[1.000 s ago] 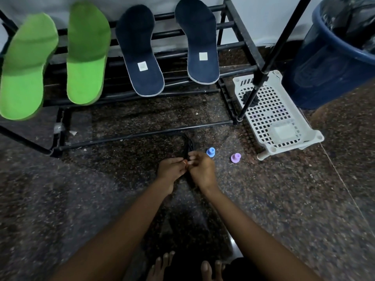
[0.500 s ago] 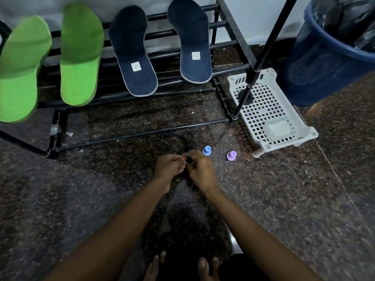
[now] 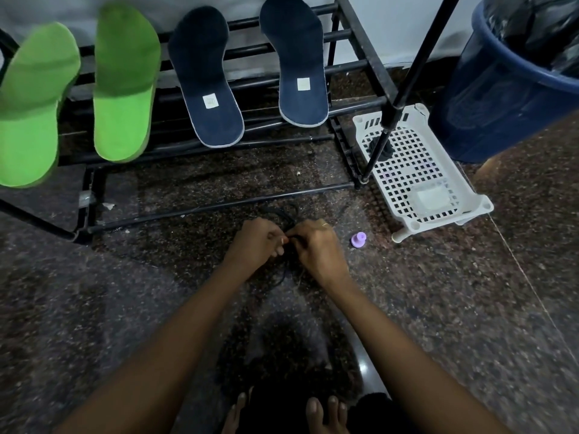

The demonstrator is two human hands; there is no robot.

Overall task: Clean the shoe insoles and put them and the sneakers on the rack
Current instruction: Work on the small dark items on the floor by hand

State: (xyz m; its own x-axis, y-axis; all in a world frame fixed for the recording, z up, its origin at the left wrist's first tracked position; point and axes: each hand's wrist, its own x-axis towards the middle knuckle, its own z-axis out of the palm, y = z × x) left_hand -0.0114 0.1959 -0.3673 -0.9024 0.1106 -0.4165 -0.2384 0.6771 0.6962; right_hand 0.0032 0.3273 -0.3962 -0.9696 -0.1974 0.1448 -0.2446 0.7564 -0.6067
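Nearest you, your bare toes [image 3: 322, 410] sit at the bottom edge on the speckled floor [image 3: 125, 308]; both forearms reach straight ahead and meet in the middle. Your left hand [image 3: 255, 242] and right hand [image 3: 316, 247] are close together, fingers curled, each pinching a dark cord [image 3: 288, 214] where the fingertips meet; it looks like a lace, though I cannot tell for sure. The cord's long axis runs away from you; one tail trails back under your wrists toward your feet, and loops spill out just beyond the knuckles toward the rack [image 3: 219, 207]; so the slack you will have to manage lies ahead of your hands, not to either side. Just to the right of your right hand stands a small purple peg [image 3: 358, 239], clear of your fingers.

Further on, the rack's lowest front bar crosses your view just past the loops. Higher on the bars rest the green insoles [image 3: 123, 89], ahead and well to the left, nearer your left hand; the navy insoles [image 3: 206, 79] lie ahead, the right one nearer your right hand. All four lie side by side and apart, long axes running front to back across the bars, near ends overhanging toward you. The navy pair carry a pale label at the near end, which I take for the heel, so the toes point at the wall. No sneakers are in view; I judge that step is left to do, and any reach to the rack goes forward and up.

Right of the rack lies a white perforated shelf [image 3: 416, 170] with a black pole [image 3: 404, 86] standing on it; farthest right is a blue bin [image 3: 501, 98].
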